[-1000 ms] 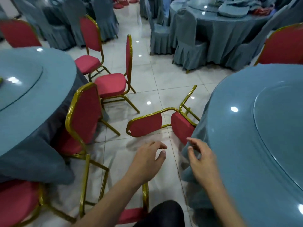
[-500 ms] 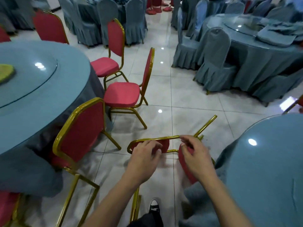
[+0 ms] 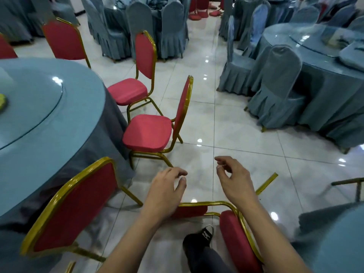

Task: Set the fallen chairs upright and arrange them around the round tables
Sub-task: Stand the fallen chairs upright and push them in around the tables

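No readable words, numbers, brands or signs appear anywhere; the only mark is a small white pattern on the black shoe at the bottom, too blurred to make out.

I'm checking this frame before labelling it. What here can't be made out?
Head view only:
- Fallen red chair with gold metal frame: its backrest is partly behind the left hand and forearm; most legs are out of sight.
- Grey-blue round table on the right: cut off by the frame edges.
- Yellow-green object on the left table: cropped, unidentifiable.
- Right hand: holds nothing visible.
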`<state>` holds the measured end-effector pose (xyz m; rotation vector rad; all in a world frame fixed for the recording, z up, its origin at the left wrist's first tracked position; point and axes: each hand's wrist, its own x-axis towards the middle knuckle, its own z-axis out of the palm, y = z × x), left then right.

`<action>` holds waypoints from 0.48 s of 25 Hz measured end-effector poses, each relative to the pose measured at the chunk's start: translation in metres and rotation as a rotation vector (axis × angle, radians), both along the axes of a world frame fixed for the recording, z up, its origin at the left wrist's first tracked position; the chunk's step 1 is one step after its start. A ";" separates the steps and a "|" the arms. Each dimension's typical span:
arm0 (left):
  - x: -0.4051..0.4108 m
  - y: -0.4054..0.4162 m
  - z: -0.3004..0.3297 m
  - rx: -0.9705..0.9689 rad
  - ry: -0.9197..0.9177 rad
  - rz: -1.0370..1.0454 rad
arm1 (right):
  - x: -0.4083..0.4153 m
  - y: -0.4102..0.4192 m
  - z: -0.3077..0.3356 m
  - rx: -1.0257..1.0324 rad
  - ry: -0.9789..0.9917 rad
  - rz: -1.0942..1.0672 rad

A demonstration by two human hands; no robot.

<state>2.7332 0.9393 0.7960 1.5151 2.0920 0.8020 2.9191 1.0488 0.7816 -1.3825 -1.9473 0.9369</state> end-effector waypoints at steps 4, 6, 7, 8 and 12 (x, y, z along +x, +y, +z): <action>-0.021 0.094 0.004 -0.030 0.019 0.005 | -0.017 0.098 0.000 -0.011 0.026 0.006; -0.035 0.147 0.007 -0.054 0.034 0.037 | -0.021 0.148 -0.002 -0.030 0.038 -0.007; -0.041 0.172 0.010 -0.051 0.042 0.060 | -0.024 0.170 0.000 -0.026 0.034 0.002; -0.045 0.196 0.013 -0.034 0.042 0.075 | -0.027 0.192 0.001 -0.019 0.029 0.017; -0.042 0.269 0.023 0.022 0.056 0.044 | -0.037 0.261 0.012 -0.008 -0.022 0.044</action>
